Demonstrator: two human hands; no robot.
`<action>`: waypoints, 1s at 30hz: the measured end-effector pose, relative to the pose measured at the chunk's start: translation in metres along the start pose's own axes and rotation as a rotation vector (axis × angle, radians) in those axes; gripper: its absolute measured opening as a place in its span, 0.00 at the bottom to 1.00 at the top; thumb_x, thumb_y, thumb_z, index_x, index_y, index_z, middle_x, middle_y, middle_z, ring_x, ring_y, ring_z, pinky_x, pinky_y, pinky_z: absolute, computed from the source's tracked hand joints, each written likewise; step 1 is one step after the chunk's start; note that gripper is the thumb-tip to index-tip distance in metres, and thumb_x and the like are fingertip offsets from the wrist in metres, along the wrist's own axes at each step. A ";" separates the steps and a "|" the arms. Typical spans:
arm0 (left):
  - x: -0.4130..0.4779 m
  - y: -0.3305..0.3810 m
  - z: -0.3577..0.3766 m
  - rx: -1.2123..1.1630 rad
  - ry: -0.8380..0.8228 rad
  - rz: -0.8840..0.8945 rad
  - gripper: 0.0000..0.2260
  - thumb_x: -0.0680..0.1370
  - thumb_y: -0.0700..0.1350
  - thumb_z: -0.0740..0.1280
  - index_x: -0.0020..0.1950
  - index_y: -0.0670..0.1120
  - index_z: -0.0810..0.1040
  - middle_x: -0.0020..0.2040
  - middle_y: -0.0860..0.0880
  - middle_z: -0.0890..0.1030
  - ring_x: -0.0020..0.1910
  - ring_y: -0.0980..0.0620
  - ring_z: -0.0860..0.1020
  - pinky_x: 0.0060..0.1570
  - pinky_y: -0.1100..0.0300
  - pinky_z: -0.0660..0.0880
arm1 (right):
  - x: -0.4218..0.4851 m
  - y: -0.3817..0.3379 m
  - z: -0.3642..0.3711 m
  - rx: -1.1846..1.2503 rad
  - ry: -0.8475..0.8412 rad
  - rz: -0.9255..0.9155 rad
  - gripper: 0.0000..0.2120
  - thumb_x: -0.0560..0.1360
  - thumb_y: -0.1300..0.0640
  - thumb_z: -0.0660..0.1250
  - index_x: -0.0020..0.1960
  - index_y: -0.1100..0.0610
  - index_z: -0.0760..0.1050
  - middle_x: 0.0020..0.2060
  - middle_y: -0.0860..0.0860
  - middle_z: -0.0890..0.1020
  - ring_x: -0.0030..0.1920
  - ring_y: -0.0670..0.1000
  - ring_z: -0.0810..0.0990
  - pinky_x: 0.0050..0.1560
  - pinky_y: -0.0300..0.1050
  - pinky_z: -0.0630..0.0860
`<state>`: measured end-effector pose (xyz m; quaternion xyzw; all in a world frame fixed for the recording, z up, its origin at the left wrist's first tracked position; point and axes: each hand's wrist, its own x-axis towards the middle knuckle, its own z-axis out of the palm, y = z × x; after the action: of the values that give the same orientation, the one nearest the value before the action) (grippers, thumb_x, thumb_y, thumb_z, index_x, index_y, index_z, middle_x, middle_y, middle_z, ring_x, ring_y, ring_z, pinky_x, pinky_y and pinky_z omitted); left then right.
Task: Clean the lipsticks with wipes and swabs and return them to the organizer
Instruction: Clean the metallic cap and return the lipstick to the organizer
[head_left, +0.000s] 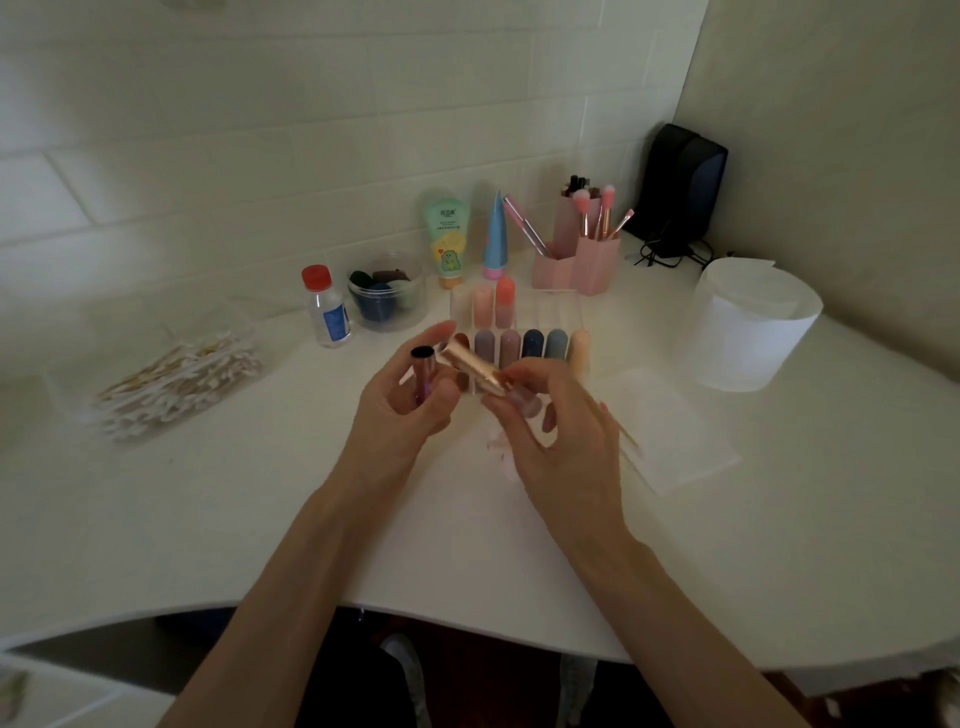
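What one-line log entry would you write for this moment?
left hand holds purple lipstick | right hand pinches gold tube, swab | organizer behind, part filled

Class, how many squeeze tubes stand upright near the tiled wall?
2. The green tube stands behind the lipstick organizer; the blue tube stands just right of it, beside the pink brush holder. No others show.

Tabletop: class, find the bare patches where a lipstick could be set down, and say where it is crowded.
Bare: near left of the table, between the cotton swabs and the front edge; and the near right, between the flat wipe and the front edge. Crowded: the back row from the bottle to the brush holder, and around the organizer.
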<state>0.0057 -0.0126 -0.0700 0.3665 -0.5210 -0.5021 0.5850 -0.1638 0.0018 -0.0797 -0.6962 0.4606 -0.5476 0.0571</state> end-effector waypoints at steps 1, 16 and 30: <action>0.001 0.000 0.001 -0.027 0.002 -0.043 0.20 0.78 0.50 0.68 0.70 0.50 0.76 0.40 0.50 0.72 0.36 0.55 0.69 0.37 0.63 0.66 | 0.001 0.002 -0.003 -0.017 0.030 0.028 0.11 0.78 0.53 0.73 0.57 0.55 0.79 0.47 0.44 0.84 0.44 0.33 0.75 0.47 0.25 0.68; -0.008 0.006 0.004 0.222 0.071 0.017 0.11 0.80 0.40 0.68 0.62 0.43 0.80 0.46 0.52 0.85 0.39 0.59 0.78 0.39 0.67 0.74 | 0.007 0.019 -0.013 -0.229 0.071 -0.060 0.10 0.79 0.56 0.70 0.58 0.57 0.83 0.50 0.52 0.85 0.49 0.54 0.82 0.52 0.41 0.74; -0.007 0.001 0.004 0.341 0.133 0.028 0.15 0.76 0.46 0.72 0.60 0.43 0.84 0.48 0.50 0.86 0.41 0.59 0.81 0.45 0.68 0.76 | 0.005 0.015 -0.009 -0.033 -0.020 -0.135 0.10 0.78 0.65 0.73 0.58 0.57 0.84 0.54 0.52 0.84 0.56 0.54 0.80 0.57 0.59 0.77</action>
<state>0.0027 -0.0057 -0.0703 0.4856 -0.5635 -0.3730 0.5545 -0.1798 -0.0066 -0.0810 -0.7318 0.4211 -0.5357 0.0133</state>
